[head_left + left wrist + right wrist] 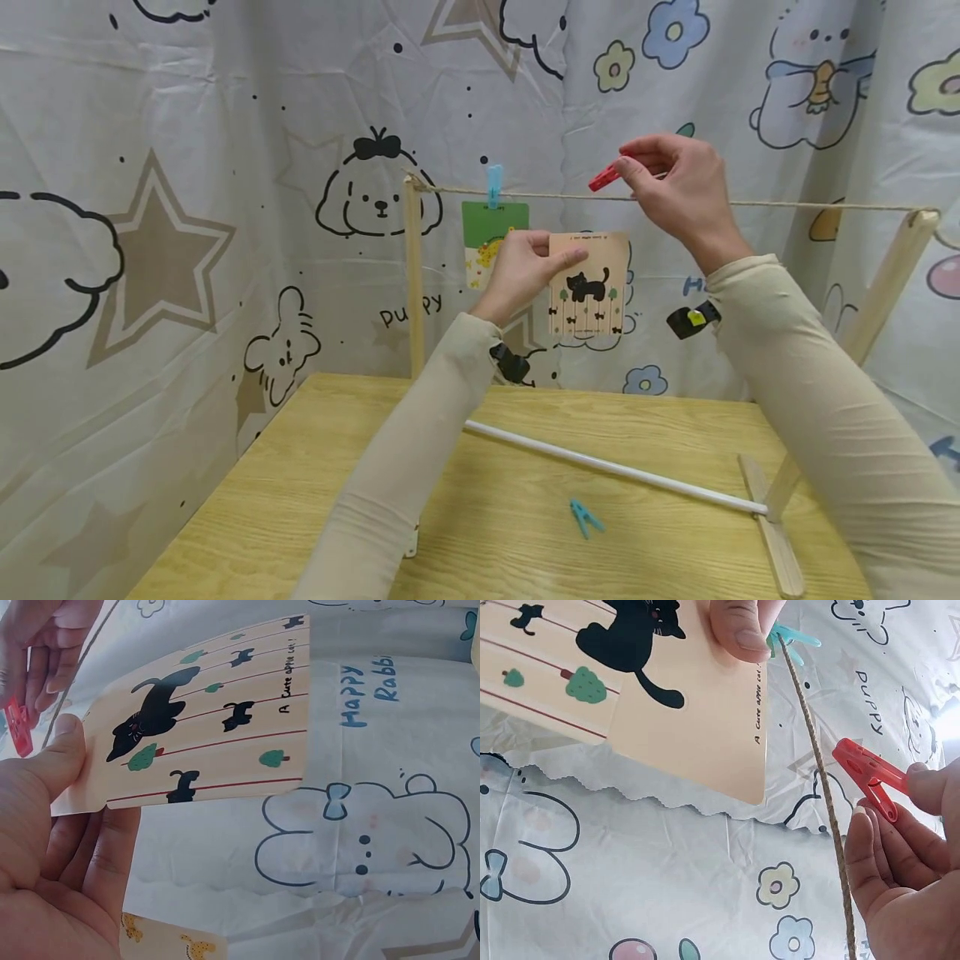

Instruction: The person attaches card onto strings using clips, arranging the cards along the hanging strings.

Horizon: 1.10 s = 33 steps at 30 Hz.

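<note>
My left hand [520, 268] pinches a peach card with a black cat [588, 283] by its left edge, thumb in front. The card's upper edge lies a little below a twine line [690, 202]. Above that line my right hand [678, 179] pinches a red clothespin [604, 177] between thumb and fingers; in the right wrist view the red clothespin [866, 776] is beside the twine, apart from it. A green and white card [495, 218] hangs from the line on a blue clothespin [494, 185], just left of the cat card.
Two wooden posts, left [414, 283] and right [892, 275], carry the twine. A white rod [615, 467] runs low between them. On the wooden table [495, 542] lies another blue clothespin [586, 517]. A patterned curtain [262, 108] hangs behind.
</note>
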Tool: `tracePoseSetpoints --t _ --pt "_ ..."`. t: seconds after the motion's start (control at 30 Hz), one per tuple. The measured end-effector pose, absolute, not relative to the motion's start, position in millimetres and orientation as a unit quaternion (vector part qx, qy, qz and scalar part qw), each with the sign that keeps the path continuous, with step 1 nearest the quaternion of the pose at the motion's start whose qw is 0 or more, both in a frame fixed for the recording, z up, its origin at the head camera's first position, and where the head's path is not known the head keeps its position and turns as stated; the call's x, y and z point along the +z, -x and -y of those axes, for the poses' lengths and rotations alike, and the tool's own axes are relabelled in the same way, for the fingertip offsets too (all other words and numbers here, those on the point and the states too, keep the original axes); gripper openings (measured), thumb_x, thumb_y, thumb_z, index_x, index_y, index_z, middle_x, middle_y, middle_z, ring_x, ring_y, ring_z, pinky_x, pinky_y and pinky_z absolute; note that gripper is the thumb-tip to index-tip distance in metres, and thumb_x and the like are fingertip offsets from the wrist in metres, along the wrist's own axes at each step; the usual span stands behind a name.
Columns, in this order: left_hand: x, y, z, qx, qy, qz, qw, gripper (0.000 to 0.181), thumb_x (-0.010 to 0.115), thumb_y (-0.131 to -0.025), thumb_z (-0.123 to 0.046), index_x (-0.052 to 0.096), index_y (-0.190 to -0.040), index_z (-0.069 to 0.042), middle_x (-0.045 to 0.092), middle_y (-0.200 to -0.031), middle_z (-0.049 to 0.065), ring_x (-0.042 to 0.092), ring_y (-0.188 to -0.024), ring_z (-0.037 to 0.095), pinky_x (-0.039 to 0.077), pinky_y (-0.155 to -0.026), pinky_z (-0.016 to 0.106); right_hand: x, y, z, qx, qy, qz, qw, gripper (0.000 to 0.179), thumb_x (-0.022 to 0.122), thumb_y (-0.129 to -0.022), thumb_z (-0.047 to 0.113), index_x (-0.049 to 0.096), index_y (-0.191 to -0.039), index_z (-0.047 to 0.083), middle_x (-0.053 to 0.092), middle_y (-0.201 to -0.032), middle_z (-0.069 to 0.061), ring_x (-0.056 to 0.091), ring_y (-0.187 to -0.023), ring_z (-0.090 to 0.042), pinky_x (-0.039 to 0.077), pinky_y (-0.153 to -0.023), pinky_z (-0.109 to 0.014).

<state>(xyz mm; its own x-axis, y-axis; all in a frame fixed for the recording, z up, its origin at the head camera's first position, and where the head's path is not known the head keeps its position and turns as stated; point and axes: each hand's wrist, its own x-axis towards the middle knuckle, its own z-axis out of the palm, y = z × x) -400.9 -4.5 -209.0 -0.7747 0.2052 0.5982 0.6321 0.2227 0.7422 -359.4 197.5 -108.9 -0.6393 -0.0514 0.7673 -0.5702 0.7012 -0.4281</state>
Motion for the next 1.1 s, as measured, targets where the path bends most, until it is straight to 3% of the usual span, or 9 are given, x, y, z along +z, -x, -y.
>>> tracePoseSetpoints --t 0.27,0.67,0.87,1.1 --pt "-203 406 5 -0.565 0.283 0.754 0.181 0.047 0.08 -0.09 -0.043 0.054 -0.067 -0.011 0.038 -0.058 -0.004 0.029 -0.054 0.012 0.024 -0.052 0.028 -98 362 -193 0.327 -0.172 0.847 0.382 0.031 0.065 -0.103 0.031 0.074 -0.121 0.008 0.072 -0.1 -0.006 0.058 -0.078 -0.013 0.043 -0.066 -0.028" --pt "-199 409 6 -0.559 0.292 0.753 0.187 0.046 0.077 -0.094 -0.04 0.052 -0.069 -0.01 0.041 -0.06 -0.002 0.033 -0.054 0.012 0.028 -0.052 0.027 -91 368 -186 0.317 -0.176 0.839 0.406 0.017 0.068 -0.101 0.019 0.076 -0.105 0.005 0.071 -0.089 -0.004 0.055 -0.066 -0.013 0.041 -0.055 -0.024" --pt "-197 411 6 -0.561 0.276 0.759 0.182 0.039 0.077 -0.094 -0.039 0.06 -0.074 -0.011 0.052 -0.064 -0.001 0.04 -0.057 0.011 0.032 -0.052 0.026 -88 370 -182 0.294 -0.17 0.852 0.398 0.017 0.067 -0.102 0.021 0.078 -0.103 0.008 0.072 -0.09 -0.005 0.055 -0.066 -0.015 0.041 -0.055 -0.026" --pt "-197 411 6 -0.561 0.266 0.762 0.181 0.038 0.076 -0.094 -0.039 0.061 -0.074 -0.01 0.053 -0.064 -0.001 0.038 -0.056 0.011 0.031 -0.051 0.026 -88 372 -177 0.276 -0.166 0.868 0.377 0.019 0.066 -0.103 0.024 0.078 -0.105 0.009 0.069 -0.088 -0.005 0.054 -0.069 -0.019 0.042 -0.057 -0.028"
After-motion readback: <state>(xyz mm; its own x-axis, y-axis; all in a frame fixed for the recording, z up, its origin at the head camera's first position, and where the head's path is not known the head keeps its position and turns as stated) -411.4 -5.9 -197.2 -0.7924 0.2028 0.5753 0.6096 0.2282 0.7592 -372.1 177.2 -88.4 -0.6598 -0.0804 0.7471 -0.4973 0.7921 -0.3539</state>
